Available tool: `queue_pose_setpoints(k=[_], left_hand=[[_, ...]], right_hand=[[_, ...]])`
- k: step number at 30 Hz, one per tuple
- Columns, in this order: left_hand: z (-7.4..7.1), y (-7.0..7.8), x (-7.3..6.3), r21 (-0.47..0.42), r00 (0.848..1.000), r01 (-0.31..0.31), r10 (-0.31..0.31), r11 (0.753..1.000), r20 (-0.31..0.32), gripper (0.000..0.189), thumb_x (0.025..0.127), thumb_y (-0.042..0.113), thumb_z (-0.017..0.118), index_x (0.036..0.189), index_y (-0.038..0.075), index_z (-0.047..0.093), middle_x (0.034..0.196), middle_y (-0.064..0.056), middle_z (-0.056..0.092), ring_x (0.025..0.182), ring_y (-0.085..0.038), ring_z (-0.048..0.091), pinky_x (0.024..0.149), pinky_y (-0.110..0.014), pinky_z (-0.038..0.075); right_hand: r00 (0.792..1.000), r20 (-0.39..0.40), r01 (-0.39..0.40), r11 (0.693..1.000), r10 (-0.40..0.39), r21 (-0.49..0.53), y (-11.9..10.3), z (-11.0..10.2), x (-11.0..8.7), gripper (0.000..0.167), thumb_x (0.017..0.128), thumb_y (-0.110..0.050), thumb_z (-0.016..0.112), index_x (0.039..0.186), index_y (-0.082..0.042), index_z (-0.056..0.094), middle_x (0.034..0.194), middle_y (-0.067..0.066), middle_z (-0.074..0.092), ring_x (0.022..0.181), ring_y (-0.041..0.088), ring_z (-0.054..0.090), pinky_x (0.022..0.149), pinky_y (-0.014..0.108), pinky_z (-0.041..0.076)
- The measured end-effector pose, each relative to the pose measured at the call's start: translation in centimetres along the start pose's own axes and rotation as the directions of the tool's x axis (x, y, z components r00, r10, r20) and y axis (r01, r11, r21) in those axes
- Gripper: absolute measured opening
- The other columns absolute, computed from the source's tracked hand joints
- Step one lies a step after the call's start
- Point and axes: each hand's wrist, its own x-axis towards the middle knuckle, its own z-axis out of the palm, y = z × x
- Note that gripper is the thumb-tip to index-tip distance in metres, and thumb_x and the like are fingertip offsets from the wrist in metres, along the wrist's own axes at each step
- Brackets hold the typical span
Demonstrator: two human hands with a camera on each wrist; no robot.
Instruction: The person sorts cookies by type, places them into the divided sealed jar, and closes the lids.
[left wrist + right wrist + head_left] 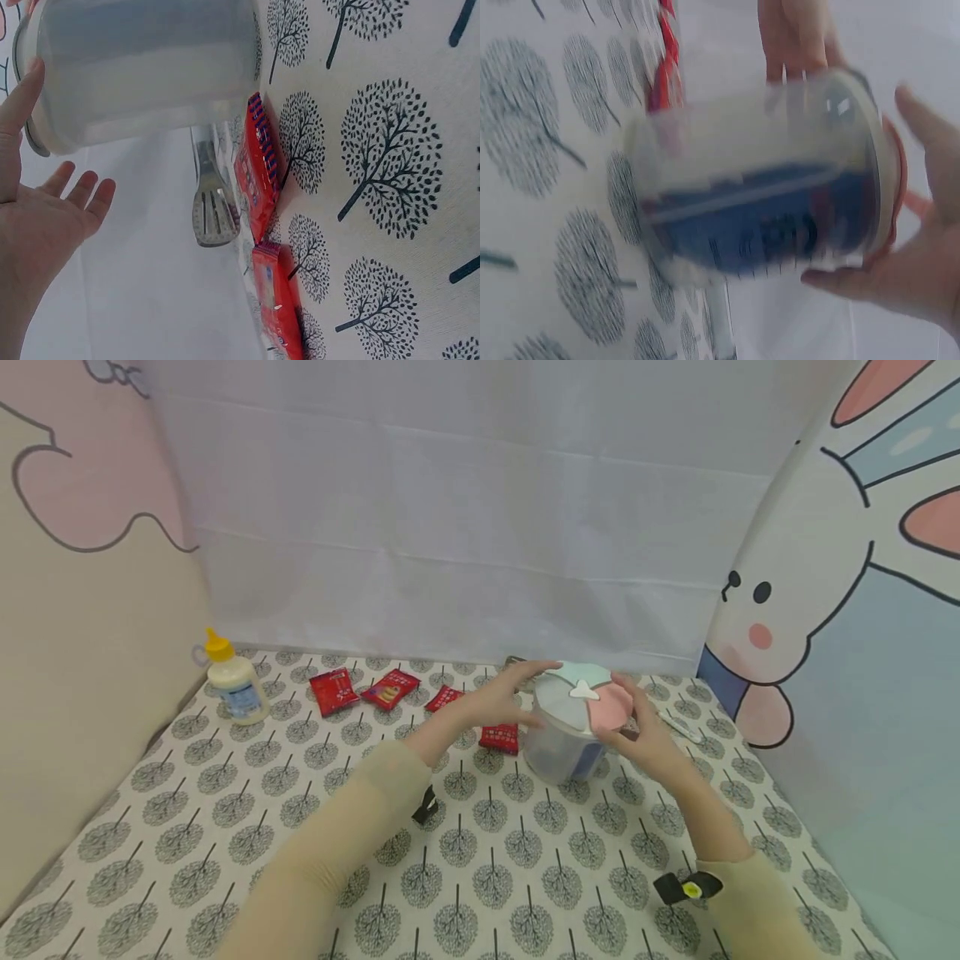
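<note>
A clear plastic storage canister [551,752] stands upright on the table, a blue label on its side [757,217]. Its round lid [613,706] has pale green, pink and greyish sections around a small white knob. My right hand [652,743] grips the lid's right edge, thumb and fingers spread around the rim. On the other side, my left hand [495,697] is at the lid's left edge with fingers apart. In the left wrist view its thumb [21,97] overlaps the lid's rim, while the other fingers stand away from the canister wall [150,67]; contact is unclear.
Several red snack packets [333,691] lie left of the canister, one [500,737] close beside it. Behind it is a slotted turner [215,214], mostly hidden in the head view. A yellow-capped bottle [238,689] stands far left. A whitish slim object [681,727] lies at right.
</note>
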Motion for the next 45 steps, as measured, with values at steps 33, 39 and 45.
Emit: queue_pose_setpoints(k=[33,39,45], left_hand=[[5.9,3.7,-2.0,0.158,0.94,0.176,-0.119,0.972,-0.319,0.059,0.081,0.046,0.069,0.135,0.032,0.048,0.143,-0.016,0.032,0.12,-0.033,0.049,0.089,-0.044,0.052],[5.4,3.8,-2.5,0.208,0.948,0.14,-0.071,0.968,-0.309,0.056,0.085,0.041,0.067,0.137,0.033,0.046,0.144,-0.014,0.031,0.119,-0.029,0.049,0.09,-0.042,0.052],[3.6,2.9,-1.5,0.198,0.977,0.035,0.009,0.98,-0.213,0.069,0.078,0.042,0.075,0.139,0.031,0.045,0.153,-0.011,0.021,0.137,-0.032,0.028,0.105,-0.055,0.036]], right_hand=[[0.982,-0.03,0.19,0.951,-0.189,0.245,5.6,-2.0,0.8,0.04,0.098,-0.007,0.047,0.138,-0.005,0.042,0.156,0.008,0.02,0.133,0.002,0.033,0.092,0.014,0.044],[0.974,0.033,0.206,0.943,-0.222,0.262,5.8,-2.4,1.1,0.042,0.1,-0.008,0.043,0.141,-0.006,0.038,0.159,0.009,0.009,0.144,0.013,0.015,0.099,0.013,0.038],[0.98,-0.011,0.197,0.973,-0.197,0.122,4.7,-2.2,0.4,0.053,0.095,-0.004,0.051,0.145,-0.009,0.032,0.159,0.0,0.01,0.145,0.032,0.007,0.112,0.046,0.028]])
